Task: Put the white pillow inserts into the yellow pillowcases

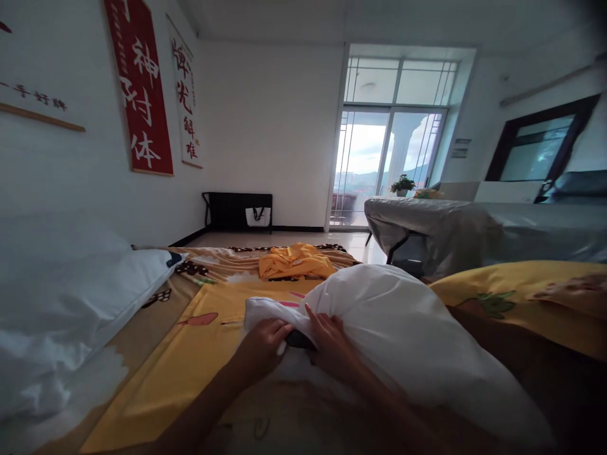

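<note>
A plump white pillow (403,328) lies in front of me, its bulk to the right and a narrow end towards the left. My left hand (263,347) is closed on the narrow end, fingers and thumb pressed together. My right hand (334,344) pinches the pillow beside it, with the index finger sticking up and the other fingers bent. Between the two hands shows a small dark patch (300,339); what it is I cannot make out. Beneath the pillow, a yellow pillowcase (156,363) with a carrot print is spread flat on the bed.
Another white pillow (85,303) lies at the left. Crumpled orange cloth (296,261) sits at the far side of the patterned bedding (227,256). At the right are a yellow carrot-print pillow (521,294) and a table (427,218) under a grey cover.
</note>
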Demonstrator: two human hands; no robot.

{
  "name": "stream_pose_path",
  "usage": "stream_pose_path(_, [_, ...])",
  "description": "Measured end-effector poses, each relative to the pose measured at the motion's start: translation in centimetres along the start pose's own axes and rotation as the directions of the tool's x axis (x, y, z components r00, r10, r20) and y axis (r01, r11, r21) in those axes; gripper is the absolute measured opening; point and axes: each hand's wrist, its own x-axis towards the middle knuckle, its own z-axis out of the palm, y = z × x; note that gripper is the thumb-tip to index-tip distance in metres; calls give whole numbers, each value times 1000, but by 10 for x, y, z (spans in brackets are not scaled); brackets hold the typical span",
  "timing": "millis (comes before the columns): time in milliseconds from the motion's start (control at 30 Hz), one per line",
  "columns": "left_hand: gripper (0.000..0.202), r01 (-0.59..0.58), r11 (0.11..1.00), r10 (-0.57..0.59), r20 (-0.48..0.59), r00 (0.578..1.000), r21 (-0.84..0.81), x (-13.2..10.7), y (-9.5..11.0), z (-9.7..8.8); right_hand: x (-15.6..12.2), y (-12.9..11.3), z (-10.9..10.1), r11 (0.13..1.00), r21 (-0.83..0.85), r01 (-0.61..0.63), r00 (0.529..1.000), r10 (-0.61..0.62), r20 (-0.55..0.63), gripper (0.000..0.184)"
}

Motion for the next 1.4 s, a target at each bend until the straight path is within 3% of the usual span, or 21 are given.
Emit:
stream_pose_path(67, [37, -65, 951, 126, -187, 974, 304, -8, 2, -6, 1, -1, -3, 1000, 21, 3, 1000, -3, -15, 75])
stream_pose_path(133, [46, -41, 899, 184, -290, 939, 436, -10, -4, -15, 1, -2, -7, 998, 57, 18, 999, -16, -31, 62])
stream_pose_path(233, [100, 98, 948, -6, -290, 957, 302, -8, -21, -29, -1, -1, -9, 991, 131, 38, 998, -30, -61, 55])
stream_pose_path(300, [111, 181, 977, -162, -160, 974, 110, -7, -29, -33, -1, 2, -7, 985, 168, 38, 997, -26, -76, 53])
stream_pose_path(367, [100, 223, 974, -224, -17, 974, -29, -9, -28, -30, -1, 6, -5, 982, 186, 29, 996, -13, -84, 51])
stream_pose_path(400, [89, 246, 967, -247, 5, 969, -67, -10, -25, -27, 0, 7, -4, 982, 188, 22, 997, -7, -82, 50])
stream_pose_path(500, [44, 320, 939, -329, -51, 943, -125, -15, -11, -19, 3, 7, -3, 986, 164, 10, 998, -1, -57, 58])
stream_pose_path(567, [29, 358, 919, -374, -79, 924, -164, -15, -3, -18, 4, 5, -4, 992, 125, 20, 999, -16, -32, 70])
stream_pose_path(700, [24, 357, 874, -419, -138, 898, -329, -9, 4, -24, 4, -1, -8, 989, 110, 100, 995, -100, -13, 82])
stream_pose_path(800, [18, 253, 834, -387, -192, 902, -490, -2, 6, -30, 4, 0, -13, 983, 130, 131, 991, -128, -25, 70])
stream_pose_path(900, [21, 189, 817, -365, -234, 901, -545, 3, 4, -38, 10, 8, -20, 984, 130, 120, 989, -107, -104, 49])
stream_pose_path(967, [34, 214, 820, -421, -307, 853, -531, 5, -4, -44, 19, 19, -28, 986, 129, 107, 979, -82, -184, 37])
stream_pose_path(1033, [38, 292, 811, -512, -373, 774, -508, 4, -20, -46, 29, 33, -38, 988, 131, 83, 967, -49, -248, 28])
stream_pose_path(1067, [35, 341, 797, -547, -356, 758, -499, 3, -30, -44, 35, 39, -44, 988, 138, 64, 962, -24, -272, 23])
stream_pose_path(1100, [31, 394, 781, -569, -291, 769, -484, 0, -41, -39, 42, 45, -50, 988, 150, 41, 957, 5, -289, 19])
stream_pose_path(1200, [28, 509, 788, -515, 82, 853, -347, -11, -67, -7, 60, 57, -68, 976, 214, -43, 947, 108, -303, 17])
stream_pose_path(1267, [39, 491, 850, -427, 296, 854, -190, -20, -76, 23, 71, 63, -77, 962, 264, -70, 945, 149, -290, 20])
stream_pose_path(1333, [50, 439, 898, -391, 393, 832, -35, -26, -79, 49, 80, 70, -82, 951, 300, -77, 949, 162, -270, 21])
stream_pose_path(1400, [55, 405, 912, -395, 408, 823, 66, -29, -78, 67, 86, 81, -83, 944, 320, -84, 948, 174, -266, 19])
